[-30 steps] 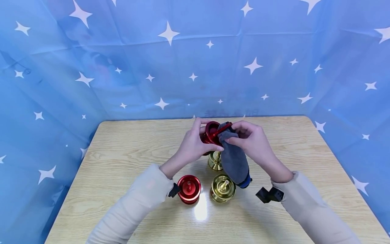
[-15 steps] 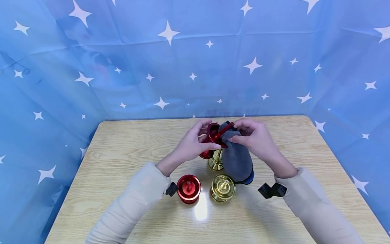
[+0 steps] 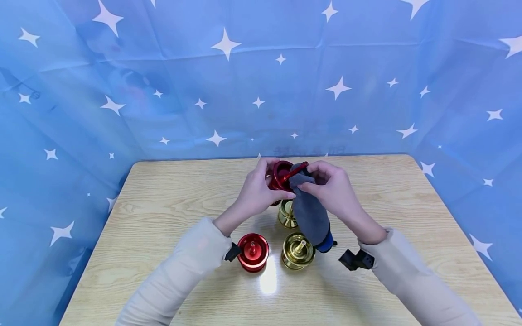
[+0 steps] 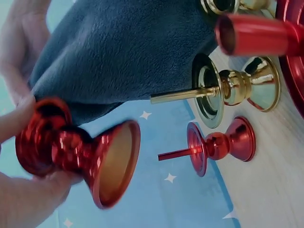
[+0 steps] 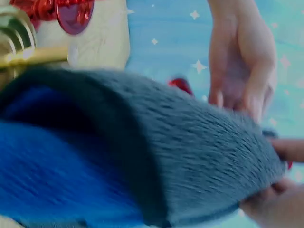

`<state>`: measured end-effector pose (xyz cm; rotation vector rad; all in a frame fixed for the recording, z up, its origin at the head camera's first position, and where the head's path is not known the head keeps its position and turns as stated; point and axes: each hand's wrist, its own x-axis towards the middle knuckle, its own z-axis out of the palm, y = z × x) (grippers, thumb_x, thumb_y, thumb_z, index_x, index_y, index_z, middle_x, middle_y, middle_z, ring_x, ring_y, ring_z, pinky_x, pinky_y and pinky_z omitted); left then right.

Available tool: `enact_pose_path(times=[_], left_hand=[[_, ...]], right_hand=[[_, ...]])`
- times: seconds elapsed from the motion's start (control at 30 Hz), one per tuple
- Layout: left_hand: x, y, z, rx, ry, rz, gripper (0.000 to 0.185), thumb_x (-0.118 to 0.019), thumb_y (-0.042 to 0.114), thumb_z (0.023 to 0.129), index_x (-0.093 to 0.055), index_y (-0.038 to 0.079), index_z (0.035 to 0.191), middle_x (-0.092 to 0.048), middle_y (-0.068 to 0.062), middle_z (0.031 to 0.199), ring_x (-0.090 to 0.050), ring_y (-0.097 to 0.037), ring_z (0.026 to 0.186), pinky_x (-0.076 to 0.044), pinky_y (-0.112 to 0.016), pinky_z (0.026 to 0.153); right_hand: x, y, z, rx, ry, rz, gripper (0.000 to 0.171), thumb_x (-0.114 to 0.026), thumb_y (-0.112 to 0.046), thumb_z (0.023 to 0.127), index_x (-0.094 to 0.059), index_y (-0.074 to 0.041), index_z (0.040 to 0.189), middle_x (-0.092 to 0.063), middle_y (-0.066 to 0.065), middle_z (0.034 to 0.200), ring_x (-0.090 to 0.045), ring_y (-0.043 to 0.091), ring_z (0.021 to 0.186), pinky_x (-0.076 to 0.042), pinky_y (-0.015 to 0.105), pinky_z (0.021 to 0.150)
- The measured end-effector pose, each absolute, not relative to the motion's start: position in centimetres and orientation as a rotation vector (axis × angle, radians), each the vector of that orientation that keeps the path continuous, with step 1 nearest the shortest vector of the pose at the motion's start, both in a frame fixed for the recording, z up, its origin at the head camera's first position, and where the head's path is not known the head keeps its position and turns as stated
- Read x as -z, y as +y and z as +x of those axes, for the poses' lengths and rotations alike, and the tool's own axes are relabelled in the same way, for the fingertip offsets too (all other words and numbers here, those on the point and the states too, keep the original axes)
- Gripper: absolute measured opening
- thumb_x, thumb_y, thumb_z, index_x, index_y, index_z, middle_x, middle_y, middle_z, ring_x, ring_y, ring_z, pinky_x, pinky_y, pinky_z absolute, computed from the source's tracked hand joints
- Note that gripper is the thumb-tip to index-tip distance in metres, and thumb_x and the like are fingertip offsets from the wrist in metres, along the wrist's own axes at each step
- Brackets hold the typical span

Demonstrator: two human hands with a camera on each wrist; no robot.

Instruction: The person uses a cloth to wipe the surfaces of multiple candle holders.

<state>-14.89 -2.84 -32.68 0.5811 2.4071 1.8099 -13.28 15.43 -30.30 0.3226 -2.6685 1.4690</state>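
Note:
My left hand [image 3: 261, 188] grips a red metal candlestick [image 4: 71, 147], tilted above the table, its base facing the left wrist camera. The candlestick's thin stem points right in the head view. At that stem my right hand [image 3: 332, 183] pinches a grey and blue cloth [image 3: 310, 215], which hangs down from the fingers. In the right wrist view the cloth's blue side [image 5: 61, 175] shows inside the fold and hides much of the candlestick. Below the hands stands a gold candlestick [image 3: 287, 219], partly covered by the cloth.
A red candlestick [image 3: 253, 253] and a gold candlestick [image 3: 298, 253] stand upright nearer the front of the wooden table [image 3: 171, 190]. The left wrist view shows another standing red candlestick [image 4: 218, 147]. A blue star-patterned curtain [image 3: 261, 81] hangs around the table.
Both hands, with the red candlestick and the cloth, shift slightly right, then back left. The cloth's lower end swings with them. The standing candlesticks stay in place.

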Motion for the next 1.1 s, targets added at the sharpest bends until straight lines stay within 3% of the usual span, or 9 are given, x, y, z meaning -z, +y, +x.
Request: enact_pose_path(times=[0.23, 0.33, 0.5, 0.63, 0.9, 1.1], left_hand=[[31.9, -3.8, -15.0, -1.876, 1.943, 0.590, 0.068, -0.073, -0.005, 0.073, -0.040, 0.002, 0.132, -0.050, -0.013, 0.124, -0.053, -0.021, 0.109, -0.046, -0.029, 0.087], [31.6, -3.9, -15.0, -1.867, 1.936, 0.591, 0.069, -0.073, -0.005, 0.072, -0.040, 0.003, 0.132, -0.049, -0.012, 0.124, -0.053, -0.020, 0.110, -0.046, -0.028, 0.088], [31.9, -3.2, -14.8, -1.813, 2.293, 0.565, 0.073, -0.081, 0.006, 0.067, -0.042, 0.003, 0.129, -0.054, -0.007, 0.116, -0.053, -0.016, 0.106, -0.043, -0.022, 0.090], [32.4, -2.8, -14.6, -1.830, 2.500, 0.571, 0.075, -0.083, 0.006, 0.064, -0.039, 0.002, 0.125, -0.053, -0.011, 0.112, -0.055, -0.020, 0.102, -0.047, -0.023, 0.084], [32.4, -3.0, -14.6, -1.919, 2.362, 0.570, 0.074, -0.081, 0.001, 0.064, -0.040, 0.002, 0.126, -0.053, -0.011, 0.113, -0.054, -0.020, 0.102, -0.046, -0.024, 0.086], [32.1, -4.0, -15.0, -1.991, 2.017, 0.447, 0.068, -0.075, 0.000, 0.072, -0.041, 0.004, 0.131, -0.055, -0.012, 0.118, -0.055, -0.021, 0.107, -0.044, -0.028, 0.090]], right_hand=[[30.0, 17.5, -14.5, -1.575, -2.645, 0.758, 0.021, -0.064, 0.011, 0.076, -0.063, 0.003, 0.095, -0.062, 0.013, 0.096, -0.061, 0.013, 0.078, -0.049, 0.022, 0.067], [29.9, 17.7, -14.7, -1.574, -2.614, 0.816, 0.022, -0.065, 0.012, 0.075, -0.063, 0.003, 0.095, -0.062, 0.013, 0.097, -0.061, 0.012, 0.080, -0.050, 0.022, 0.068], [29.8, 17.0, -14.0, -1.543, -2.678, 0.563, 0.021, -0.070, 0.003, 0.075, -0.062, 0.002, 0.095, -0.061, 0.013, 0.093, -0.059, 0.015, 0.072, -0.049, 0.023, 0.062], [29.9, 16.0, -13.4, -1.543, -2.702, 0.395, 0.024, -0.073, -0.004, 0.076, -0.060, 0.001, 0.095, -0.060, 0.013, 0.090, -0.057, 0.017, 0.070, -0.048, 0.023, 0.060], [30.0, 15.6, -13.4, -1.509, -2.680, 0.380, 0.022, -0.071, -0.002, 0.076, -0.060, 0.001, 0.095, -0.061, 0.012, 0.089, -0.055, 0.018, 0.069, -0.046, 0.024, 0.060], [29.6, 16.6, -13.8, -1.529, -2.620, 0.406, 0.022, -0.070, 0.001, 0.076, -0.063, 0.001, 0.096, -0.064, 0.012, 0.095, -0.058, 0.013, 0.072, -0.047, 0.021, 0.062]])
